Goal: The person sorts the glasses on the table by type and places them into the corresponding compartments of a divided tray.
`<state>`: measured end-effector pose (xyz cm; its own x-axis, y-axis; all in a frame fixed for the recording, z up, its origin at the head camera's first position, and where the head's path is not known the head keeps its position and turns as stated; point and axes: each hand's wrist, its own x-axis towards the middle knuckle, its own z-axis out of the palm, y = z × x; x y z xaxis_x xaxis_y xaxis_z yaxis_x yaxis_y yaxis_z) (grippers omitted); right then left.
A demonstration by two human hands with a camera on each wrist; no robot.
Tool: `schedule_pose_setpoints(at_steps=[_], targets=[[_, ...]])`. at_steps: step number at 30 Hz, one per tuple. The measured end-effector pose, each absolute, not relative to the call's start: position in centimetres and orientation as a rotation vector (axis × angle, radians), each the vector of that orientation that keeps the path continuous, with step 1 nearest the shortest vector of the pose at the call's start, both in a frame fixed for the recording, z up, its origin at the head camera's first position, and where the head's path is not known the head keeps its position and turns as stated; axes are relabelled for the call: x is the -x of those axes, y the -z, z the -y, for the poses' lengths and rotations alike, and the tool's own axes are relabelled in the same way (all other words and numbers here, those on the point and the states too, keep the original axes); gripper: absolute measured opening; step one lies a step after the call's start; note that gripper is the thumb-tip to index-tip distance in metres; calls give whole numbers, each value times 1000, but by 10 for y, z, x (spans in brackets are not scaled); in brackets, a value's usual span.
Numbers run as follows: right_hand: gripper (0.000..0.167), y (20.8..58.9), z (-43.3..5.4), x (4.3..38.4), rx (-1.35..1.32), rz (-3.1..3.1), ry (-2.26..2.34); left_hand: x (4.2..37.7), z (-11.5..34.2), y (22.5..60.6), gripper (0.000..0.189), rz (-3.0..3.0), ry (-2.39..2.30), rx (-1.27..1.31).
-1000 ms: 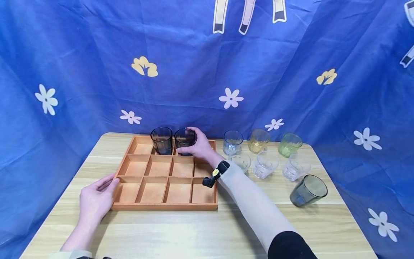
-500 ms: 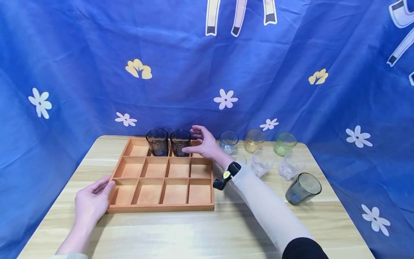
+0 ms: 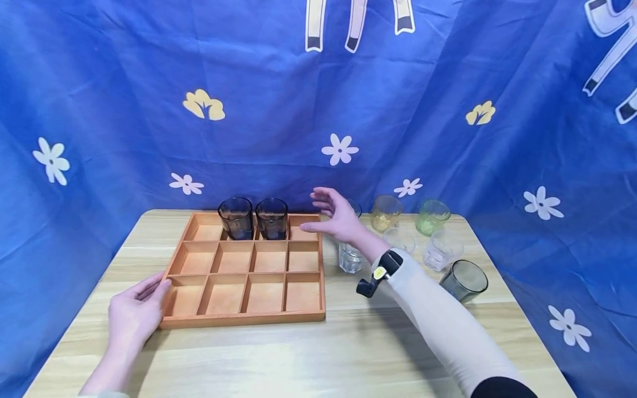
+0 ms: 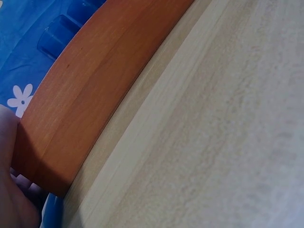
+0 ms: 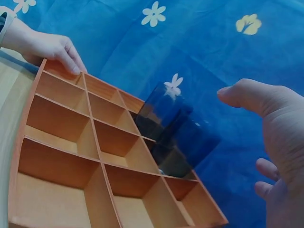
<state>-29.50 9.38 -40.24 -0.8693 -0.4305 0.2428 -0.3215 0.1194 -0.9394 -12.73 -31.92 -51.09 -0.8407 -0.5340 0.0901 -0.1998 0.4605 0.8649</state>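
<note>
Tabletop (image 3: 224, 359) in pale wood grain lies nearest, and there the left hand (image 3: 135, 310) pinches the left side of a twelve-compartment wooden tray (image 3: 244, 320) between thumb and fingers. Farther off, the right hand (image 3: 340, 218) (fingers spread, thumb apart) hovers by the tray's back right corner, near two dark glass tumblers (image 3: 272, 220) standing in the back row's middle compartments; behind hangs a blue floral curtain (image 3: 269, 110)

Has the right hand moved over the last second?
Yes: rightward. In the head view, judged against the wooden tray, the right hand has come off the nearest dark glass and now hangs apart from it.
</note>
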Motion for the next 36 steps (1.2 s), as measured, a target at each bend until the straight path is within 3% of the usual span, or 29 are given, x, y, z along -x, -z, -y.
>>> schedule_pose_setpoints(at_steps=[36], targets=[[80,372,-249,251,867,-2443,1871,129,319,511,44,2349,1351,-629]])
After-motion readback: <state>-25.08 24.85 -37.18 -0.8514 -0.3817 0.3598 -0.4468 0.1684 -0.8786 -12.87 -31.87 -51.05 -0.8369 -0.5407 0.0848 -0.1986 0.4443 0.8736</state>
